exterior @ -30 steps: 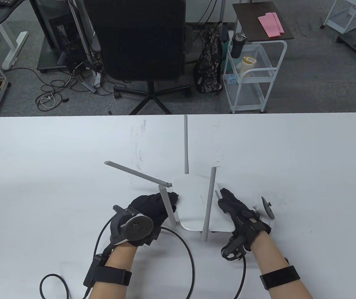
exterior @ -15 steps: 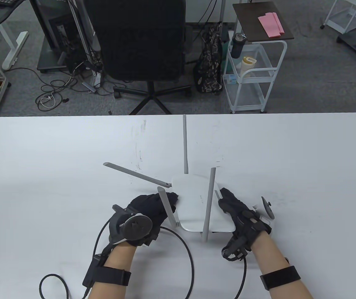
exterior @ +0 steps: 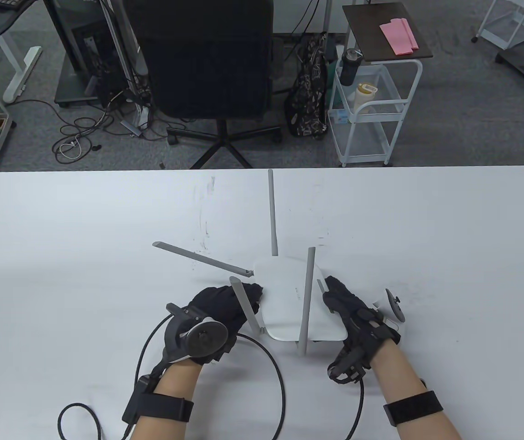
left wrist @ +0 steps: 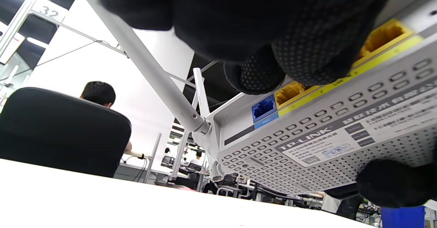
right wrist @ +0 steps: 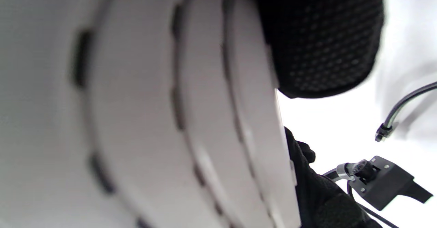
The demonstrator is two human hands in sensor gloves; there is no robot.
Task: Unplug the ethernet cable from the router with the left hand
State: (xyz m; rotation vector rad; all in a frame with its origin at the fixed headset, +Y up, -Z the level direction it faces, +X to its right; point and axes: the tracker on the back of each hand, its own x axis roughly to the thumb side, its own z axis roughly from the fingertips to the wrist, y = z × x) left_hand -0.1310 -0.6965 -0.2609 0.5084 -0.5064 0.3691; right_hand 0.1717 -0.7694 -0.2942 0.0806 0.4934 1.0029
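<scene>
A white router (exterior: 289, 302) with four grey antennas sits tilted near the table's front, its port side toward the left hand. My left hand (exterior: 253, 293) is at that port side. In the left wrist view its fingers (left wrist: 307, 57) are bunched over the yellow LAN ports (left wrist: 290, 92), beside the empty blue WAN port (left wrist: 263, 108). The plug is hidden under them. A black ethernet cable (exterior: 280, 376) arcs from under the left hand to the front edge. My right hand (exterior: 335, 293) grips the router's right side, its fingers (right wrist: 321, 43) pressed on the router's edge (right wrist: 153, 118).
Antennas stick out to the left (exterior: 202, 260), away (exterior: 272, 215) and up beside each hand (exterior: 308, 298). A glove cable loops on the table (exterior: 79, 408) at front left. An office chair (exterior: 207, 59) and a white cart (exterior: 372, 114) stand beyond the far edge.
Almost nothing. The left wrist has turned slightly and the two near antennas have leaned a little to the left. Both hands stay on the router.
</scene>
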